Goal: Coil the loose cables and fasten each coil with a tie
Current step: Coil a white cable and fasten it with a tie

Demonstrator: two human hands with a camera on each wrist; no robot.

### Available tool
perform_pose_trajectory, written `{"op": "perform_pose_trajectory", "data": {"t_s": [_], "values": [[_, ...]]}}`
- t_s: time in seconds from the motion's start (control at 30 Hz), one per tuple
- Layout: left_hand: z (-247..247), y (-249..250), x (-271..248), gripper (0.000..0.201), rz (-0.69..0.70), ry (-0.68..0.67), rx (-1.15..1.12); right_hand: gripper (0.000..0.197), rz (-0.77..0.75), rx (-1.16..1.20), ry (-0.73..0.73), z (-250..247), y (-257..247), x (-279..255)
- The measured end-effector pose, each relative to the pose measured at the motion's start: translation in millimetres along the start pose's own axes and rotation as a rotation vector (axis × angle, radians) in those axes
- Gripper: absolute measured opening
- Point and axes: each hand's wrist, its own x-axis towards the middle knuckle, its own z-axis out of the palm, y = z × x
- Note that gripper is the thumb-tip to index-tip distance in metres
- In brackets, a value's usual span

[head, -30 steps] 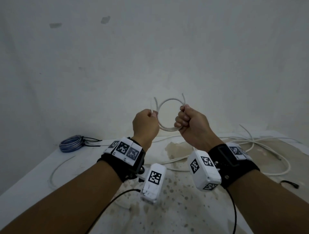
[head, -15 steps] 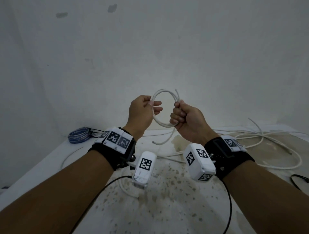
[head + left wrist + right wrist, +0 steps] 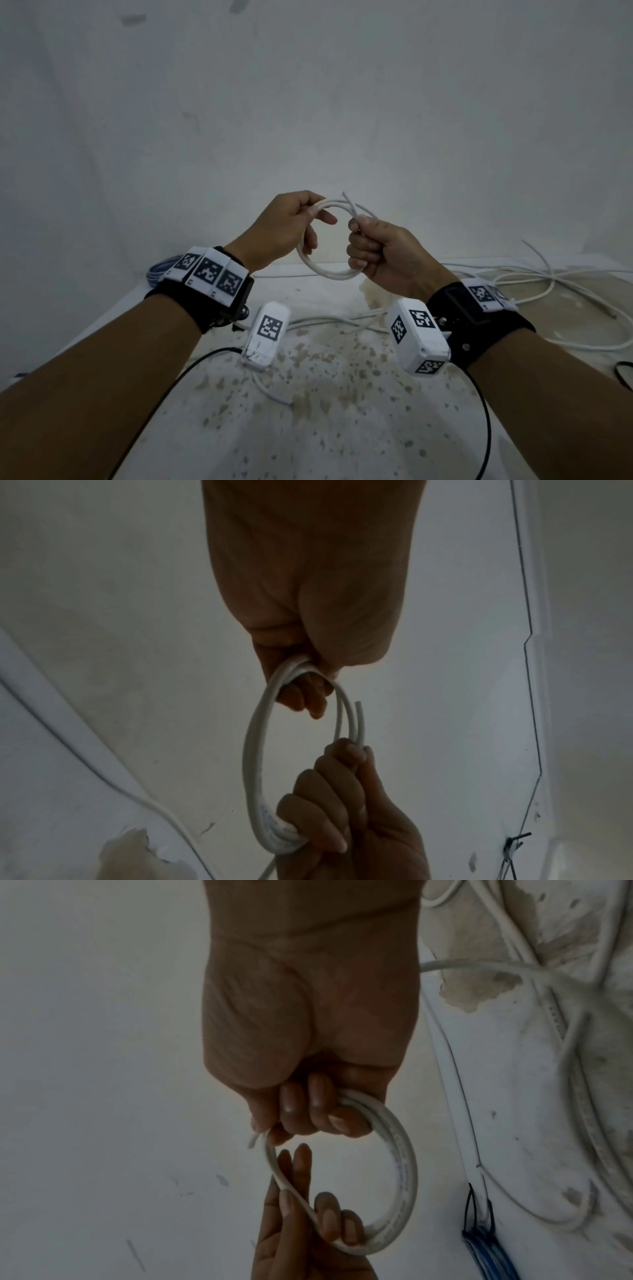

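Observation:
A small white cable coil (image 3: 325, 272) is held up in the air in front of the wall, above the table. My left hand (image 3: 313, 219) pinches its upper left side, with thumb on top and fingers passing through the ring. My right hand (image 3: 358, 240) grips the right side in a fist, and two short cable ends (image 3: 346, 198) stick up above it. In the left wrist view the coil (image 3: 253, 750) runs from my left hand (image 3: 301, 685) down to the right fist (image 3: 329, 810). In the right wrist view the coil (image 3: 405, 1167) hangs between the right hand (image 3: 308, 1112) and the left fingers (image 3: 301, 1204).
Long loose white cables (image 3: 548, 284) sprawl over the stained white table (image 3: 325, 428) at the right and behind my hands. A blue coiled cable (image 3: 159, 270) lies at the back left, tied with black ties (image 3: 474, 1213). A black tie (image 3: 621, 373) lies at the right edge.
The tail that hung below the coil half a second ago is now gathered into the ring. My left hand has shifted from a fist to a pinch on the coil's top.

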Motion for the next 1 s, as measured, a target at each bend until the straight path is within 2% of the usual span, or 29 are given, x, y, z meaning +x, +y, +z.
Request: {"op": "perform_pose_trajectory", "data": {"t_s": [0.13, 0.3, 0.47, 0.6, 0.67, 0.73, 0.8, 0.83, 0.87, 0.9, 0.93, 1.0], "values": [[1, 2, 4, 0.026, 0.054, -0.019, 0.06, 0.026, 0.02, -0.165, -0.019, 3, 1, 2], [5, 4, 5, 0.023, 0.011, -0.09, -0.007, 0.028, 0.031, -0.181, 0.028, 2, 1, 1], [21, 1, 9, 0.031, -0.006, 0.058, 0.035, 0.028, 0.018, -0.282, 0.053, 2, -2, 4], [25, -2, 11, 0.03, -0.011, 0.148, 0.038, 0.029, 0.005, -0.38, 0.114, 5, -4, 1], [23, -1, 13, 0.029, -0.024, 0.178, 0.029, 0.044, 0.007, -0.473, 0.252, 6, -7, -2], [20, -2, 14, 0.027, -0.044, 0.191, 0.018, 0.051, -0.041, -0.524, 0.515, 6, -10, -3], [17, -4, 13, 0.027, -0.048, 0.186, 0.013, 0.047, -0.22, -0.668, 0.834, -1, -16, -3], [16, -3, 13, 0.026, -0.045, 0.174, 0.02, 0.047, -0.313, -0.795, 0.934, -4, -20, -2], [16, -3, 13, 0.026, -0.04, 0.156, 0.025, 0.046, -0.387, -0.915, 0.943, -5, -25, -1], [17, -2, 13, 0.027, -0.034, 0.136, 0.026, 0.042, -0.421, -1.016, 0.865, -3, -30, 1], [18, 0, 14, 0.028, -0.03, 0.12, 0.024, 0.037, -0.41, -1.079, 0.735, 2, -36, 3], [21, 3, 16, 0.031, -0.018, 0.116, 0.011, 0.032, -0.276, -1.077, 0.475, 12, -44, 5]]}}
